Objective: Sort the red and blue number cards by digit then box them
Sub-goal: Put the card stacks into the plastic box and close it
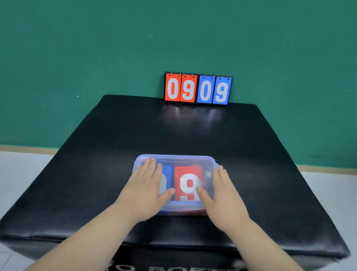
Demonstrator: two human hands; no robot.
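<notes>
Left hand and right hand press flat-fingered on the box lid, gripping nothing; looks light, bendy, slick plastic, probably best grabbed by its rims.

This one head-worn view looks forward and down from just behind the near edge of the black padded surface, squarely facing the green wall. Both forearms enter from the bottom of the frame. The left hand and right hand lie low in the centre, close to the lens, on the clear plastic box. The flip scoreboard at the far edge appears small, above mid-frame. The wide lens takes in the surface's whole top and pale floor on both sides.
</notes>
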